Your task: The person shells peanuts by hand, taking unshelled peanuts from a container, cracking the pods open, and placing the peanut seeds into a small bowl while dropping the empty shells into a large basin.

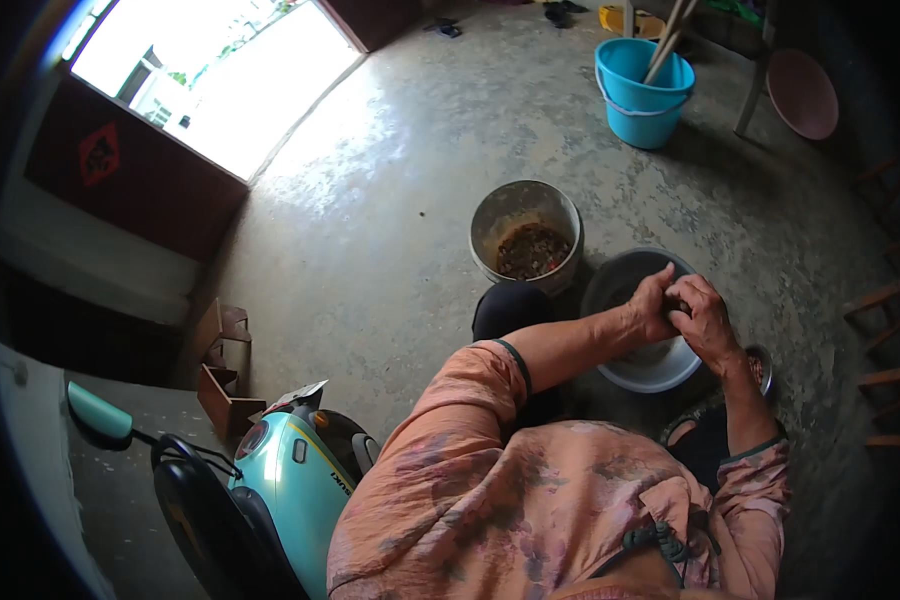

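My left hand [652, 306] and my right hand [703, 318] meet above a grey basin [650, 377] on the floor. The fingers of both are curled closed around something small and dark, mostly hidden, whose kind I cannot make out. Under my hands and forearm, most of the basin's inside is covered or in shadow. Beside my right forearm stands a small metal bowl [767, 368] with small reddish-brown pieces in it. Just beyond my left knee is a pale bucket [482, 228], its bottom covered with brown scraps [532, 250].
A blue bucket [642, 125] with wooden sticks in it stands farther off, near a pink basin [803, 95]. To my left is a turquoise scooter [295, 490], with brown wooden pieces [232, 400] behind it. Wooden stools [885, 378] line the right side. Light enters through a doorway.
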Tool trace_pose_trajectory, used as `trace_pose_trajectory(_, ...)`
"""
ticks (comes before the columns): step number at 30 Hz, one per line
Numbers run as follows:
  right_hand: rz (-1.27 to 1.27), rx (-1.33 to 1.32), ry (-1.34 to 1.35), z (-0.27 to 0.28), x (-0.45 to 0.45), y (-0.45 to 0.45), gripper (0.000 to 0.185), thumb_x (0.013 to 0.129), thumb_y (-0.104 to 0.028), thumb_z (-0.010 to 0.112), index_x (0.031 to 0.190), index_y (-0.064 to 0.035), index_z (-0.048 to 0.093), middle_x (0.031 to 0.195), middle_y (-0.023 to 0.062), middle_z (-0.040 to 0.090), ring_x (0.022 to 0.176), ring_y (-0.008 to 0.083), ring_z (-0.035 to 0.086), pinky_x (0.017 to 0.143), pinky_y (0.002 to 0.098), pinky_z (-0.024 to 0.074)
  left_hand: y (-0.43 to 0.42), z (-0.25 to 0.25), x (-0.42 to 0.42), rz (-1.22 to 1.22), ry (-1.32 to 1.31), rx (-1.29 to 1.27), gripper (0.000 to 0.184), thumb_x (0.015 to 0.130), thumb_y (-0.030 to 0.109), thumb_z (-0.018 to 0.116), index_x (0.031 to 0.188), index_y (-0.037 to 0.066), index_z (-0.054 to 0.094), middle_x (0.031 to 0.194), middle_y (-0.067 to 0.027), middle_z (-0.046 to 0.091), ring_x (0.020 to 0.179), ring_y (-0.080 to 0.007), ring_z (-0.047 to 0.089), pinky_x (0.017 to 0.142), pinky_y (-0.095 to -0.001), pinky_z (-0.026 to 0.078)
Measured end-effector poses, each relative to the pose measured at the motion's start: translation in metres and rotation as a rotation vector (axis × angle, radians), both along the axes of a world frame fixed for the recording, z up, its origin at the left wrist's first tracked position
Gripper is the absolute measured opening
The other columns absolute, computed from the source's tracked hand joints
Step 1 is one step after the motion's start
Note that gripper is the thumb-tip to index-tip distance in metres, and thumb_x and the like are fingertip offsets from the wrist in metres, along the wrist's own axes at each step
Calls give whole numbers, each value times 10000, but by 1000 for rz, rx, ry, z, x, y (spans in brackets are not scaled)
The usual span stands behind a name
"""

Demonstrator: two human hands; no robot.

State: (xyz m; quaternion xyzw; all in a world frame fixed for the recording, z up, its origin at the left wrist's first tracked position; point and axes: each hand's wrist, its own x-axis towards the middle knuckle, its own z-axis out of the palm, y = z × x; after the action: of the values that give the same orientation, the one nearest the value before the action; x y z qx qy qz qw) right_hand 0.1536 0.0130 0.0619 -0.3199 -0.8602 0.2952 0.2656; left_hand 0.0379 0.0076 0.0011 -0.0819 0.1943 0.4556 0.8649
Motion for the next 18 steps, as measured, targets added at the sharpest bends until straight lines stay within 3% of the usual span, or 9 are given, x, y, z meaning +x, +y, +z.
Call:
trace_pose_trajectory(2,-14,-164,52,2,6,6,268,660,-8,590,927,-18,587,924,122,571,838,272,576,737,329,464,17,-40,-6,-81,-101,123,479,925,476,357,1041,43,526,1084,-125,543,1085,-288,489,956,-452,363)
trace_pose_trajectory(3,-38,-198,138,-6,10,13,250,696,-13,583,945,-13,590,926,112,583,831,229,581,736,308,458,17,-24,-7,-83,-64,96,463,928,458,357,1061,52,535,1070,-120,555,1059,-278,510,922,-449,393)
trace_pose_trajectory(5,-134,-683,345,-7,16,23,181,812,-60,547,973,-3,606,867,52,610,744,105,573,634,237,451,23,-19,-15,-131,-140,305,432,927,417,381,1083,51,551,1097,-131,563,1042,-278,527,895,-452,418)
trace_pose_trajectory(7,-184,-754,476,-6,22,34,199,860,-103,515,1001,20,585,760,35,610,630,82,563,551,221,458,32,-23,-11,-73,-83,140,401,921,390,414,1052,42,565,1119,-151,557,1051,-299,527,895,-454,419)
trace_pose_trajectory(9,-204,-725,605,-8,28,42,208,883,-116,499,1009,38,561,810,63,634,646,86,583,563,213,486,35,-17,-15,-116,-71,161,384,915,368,440,1039,30,572,1117,-161,555,1054,-309,525,900,-451,420)
trace_pose_trajectory(11,-242,-689,507,-11,30,50,195,888,-105,520,1023,29,567,918,93,651,784,106,600,684,230,490,37,-18,-20,-91,-1,113,404,909,359,426,1126,37,540,1141,-153,563,1060,-291,536,872,-434,433)
trace_pose_trajectory(13,-264,-605,506,-13,23,50,169,856,-82,560,982,30,576,858,77,648,688,103,612,609,232,511,41,-21,-24,-98,-19,113,422,908,359,431,1140,21,534,1144,-148,562,1066,-277,536,891,-430,431)
trace_pose_trajectory(17,-268,-210,337,-30,21,60,126,822,-45,573,929,13,606,851,79,608,659,139,636,601,225,517,49,-14,-23,-62,-182,165,441,918,319,445,1180,-34,485,1187,-177,516,1116,-308,490,974,-451,385)
trace_pose_trajectory(18,-291,-412,386,-21,20,57,131,807,-43,581,926,5,609,850,85,588,690,160,639,615,243,516,49,-14,-24,-39,-161,154,455,918,319,445,1195,-41,470,1191,-177,513,1116,-306,490,979,-449,382)
